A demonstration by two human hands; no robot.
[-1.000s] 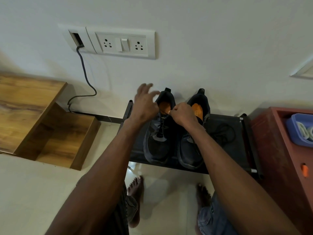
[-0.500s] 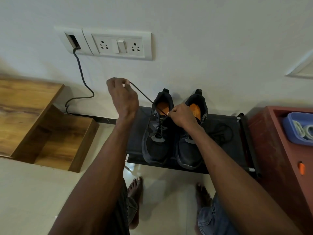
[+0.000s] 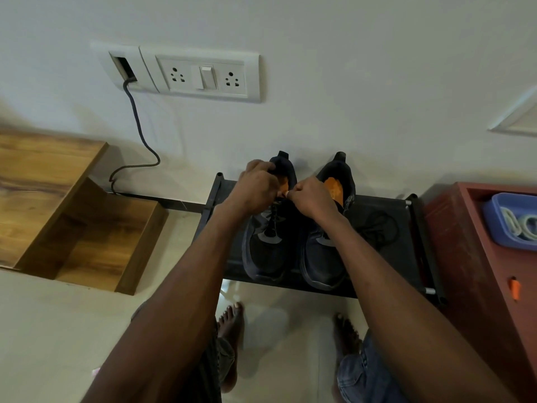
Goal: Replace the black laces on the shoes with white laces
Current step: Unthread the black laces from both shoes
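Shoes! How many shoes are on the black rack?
2. The left shoe sits under both hands, the left hand and right hand. The right shoe stands beside it on the rack. None seem hidden.

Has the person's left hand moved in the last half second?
Yes. The left hand has come back down and right, from beside the black left shoe to its collar.

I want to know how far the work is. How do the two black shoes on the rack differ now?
The left shoe still has black lace through its lower eyelets; the right shoe shows none, though an arm hides part of it. Both hands, left hand and right hand, work at the left shoe's top; the right shoe is untouched. A loose black lace lies beside the right shoe. Both are black with orange insoles.
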